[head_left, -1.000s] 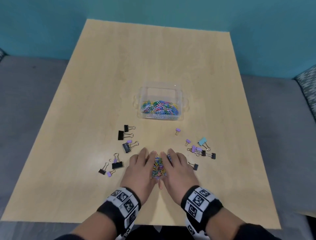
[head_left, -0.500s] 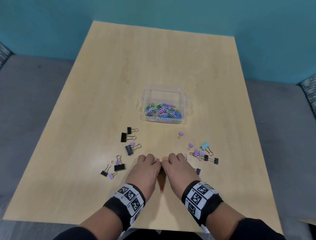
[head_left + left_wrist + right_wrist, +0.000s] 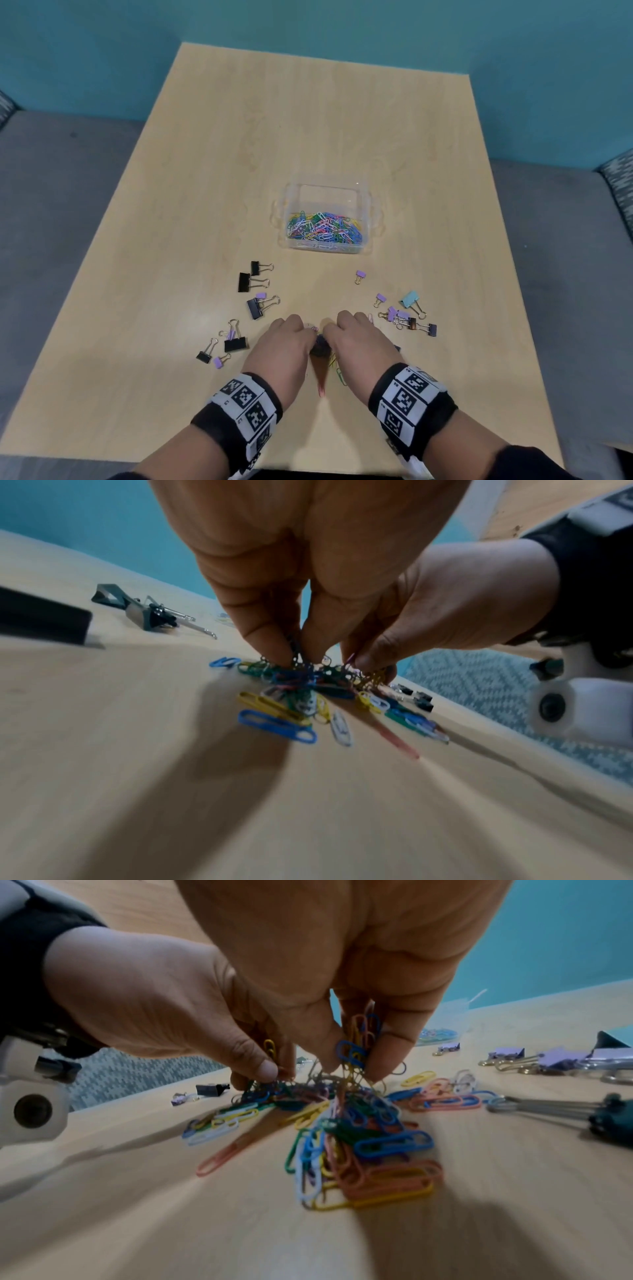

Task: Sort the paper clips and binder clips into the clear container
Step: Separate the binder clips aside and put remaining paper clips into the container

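Note:
A clear container [image 3: 329, 192] in the middle of the table holds several coloured paper clips [image 3: 323, 229]. Nearer to me, my left hand [image 3: 284, 346] and right hand [image 3: 356, 342] are side by side, fingers curled down into a heap of coloured paper clips [image 3: 359, 1129] on the table. My right hand [image 3: 346, 1053] pinches a bunch of clips between thumb and fingers. My left hand [image 3: 294, 653] grips clips [image 3: 294, 680] at the heap's top. Black and purple binder clips [image 3: 255, 281] lie left of my hands; purple, black and one light-blue binder clip [image 3: 409, 301] lie to the right.
The wooden table [image 3: 308, 120] stands on a grey floor [image 3: 61, 192] before a teal wall. Loose paper clips [image 3: 337, 371] lie between my wrists. A patterned cushion [image 3: 620, 178] shows at the far right.
My fingers were spread flat around the heap a second ago. They have since curled in and closed on the paper clips, and both hands have lifted slightly.

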